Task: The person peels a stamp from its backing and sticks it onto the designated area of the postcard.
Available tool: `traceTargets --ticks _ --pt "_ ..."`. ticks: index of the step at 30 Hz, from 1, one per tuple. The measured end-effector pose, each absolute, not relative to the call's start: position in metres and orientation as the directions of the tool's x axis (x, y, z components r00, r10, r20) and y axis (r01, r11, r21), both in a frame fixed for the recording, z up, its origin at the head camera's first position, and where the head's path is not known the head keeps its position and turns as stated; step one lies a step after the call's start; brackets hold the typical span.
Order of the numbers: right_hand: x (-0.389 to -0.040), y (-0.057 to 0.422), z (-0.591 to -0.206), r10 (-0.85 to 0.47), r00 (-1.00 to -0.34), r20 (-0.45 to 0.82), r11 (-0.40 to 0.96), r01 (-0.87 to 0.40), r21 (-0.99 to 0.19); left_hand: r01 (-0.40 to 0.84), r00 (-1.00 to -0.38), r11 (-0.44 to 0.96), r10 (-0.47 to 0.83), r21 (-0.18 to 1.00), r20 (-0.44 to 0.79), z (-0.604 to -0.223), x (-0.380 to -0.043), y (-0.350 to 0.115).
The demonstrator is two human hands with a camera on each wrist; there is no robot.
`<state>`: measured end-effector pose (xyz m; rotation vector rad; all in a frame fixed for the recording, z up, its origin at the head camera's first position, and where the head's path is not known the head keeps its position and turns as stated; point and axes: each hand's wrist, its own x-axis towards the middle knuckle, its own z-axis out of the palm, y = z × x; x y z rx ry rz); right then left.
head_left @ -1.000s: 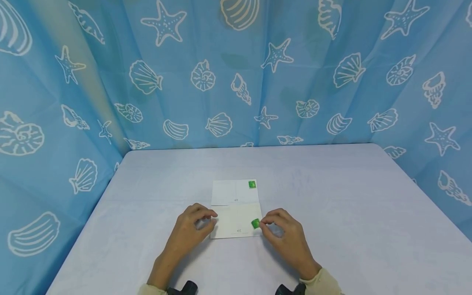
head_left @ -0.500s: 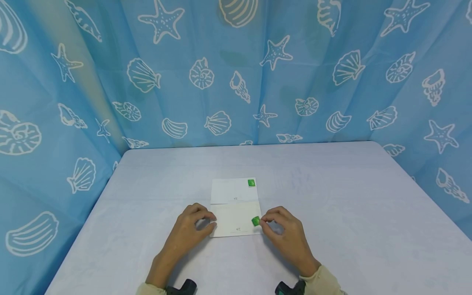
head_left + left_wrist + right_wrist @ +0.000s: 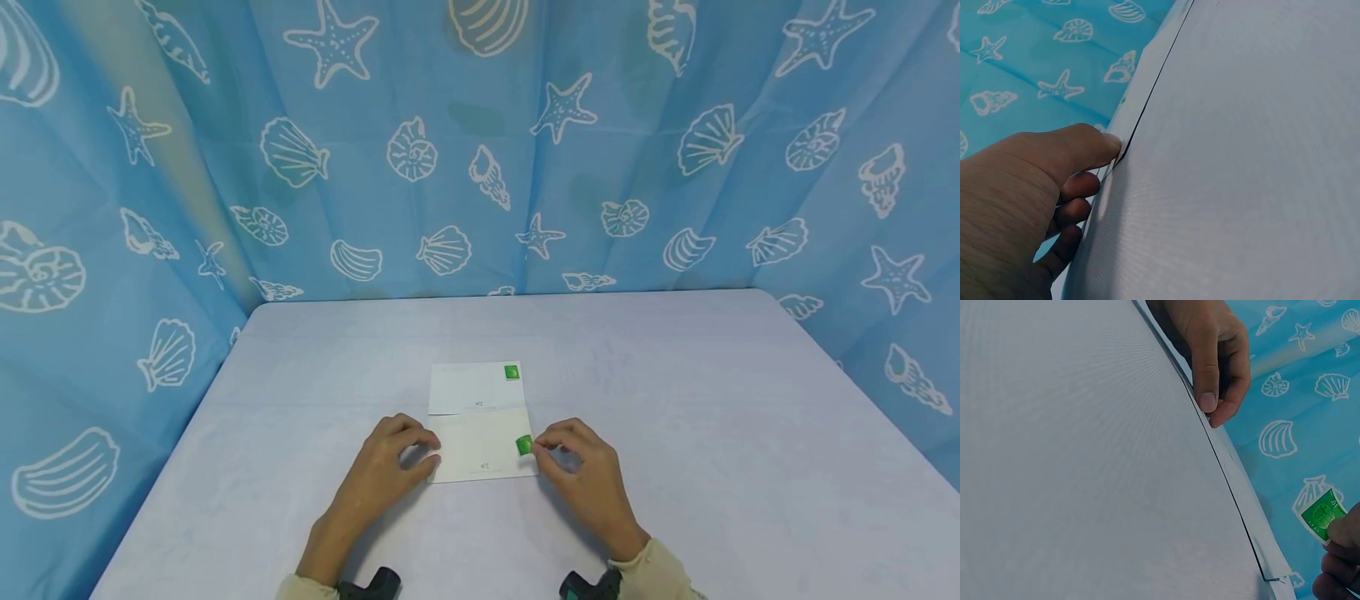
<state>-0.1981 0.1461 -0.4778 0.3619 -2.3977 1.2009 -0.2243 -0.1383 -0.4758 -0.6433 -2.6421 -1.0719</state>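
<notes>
My right hand (image 3: 581,475) pinches a green postage stamp (image 3: 1322,514) between thumb and fingertips, at the right side of the nearer white postcard (image 3: 472,446). The right wrist view shows the stamp tilted up above the card. My left hand (image 3: 393,458) holds that postcard's left edge, with the thumb (image 3: 1107,147) at its near corner and the other fingers curled. A farther postcard (image 3: 461,387), partly overlapped by the nearer one, bears a similar green stamp (image 3: 512,372) at its top right corner.
The postcards lie on a white-covered table (image 3: 675,400). Behind it and at both sides hangs a blue curtain (image 3: 495,108) printed with shells and starfish. Dark straps with cameras (image 3: 371,583) sit at the wrists.
My right hand has shifted slightly right and away from me with the stamp, which has turned a little. My left hand stays at the postcard's edge.
</notes>
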Motion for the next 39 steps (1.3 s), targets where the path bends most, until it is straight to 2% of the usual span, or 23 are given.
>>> traceTargets --ticks 24,39 --pt "-0.205 0.1439 -0.4802 0.035 -0.914 0.403 0.573 -0.312 -0.757 0.471 -0.881 0.645 0.309 0.602 0.358 -0.4757 -0.2238 -0.138" --pt "-0.2077 0.1429 -0.4801 0.048 -0.922 0.385 0.569 -0.291 -0.769 0.456 -0.889 0.647 0.304 0.611 0.341 -0.4754 -0.2239 -0.1378"
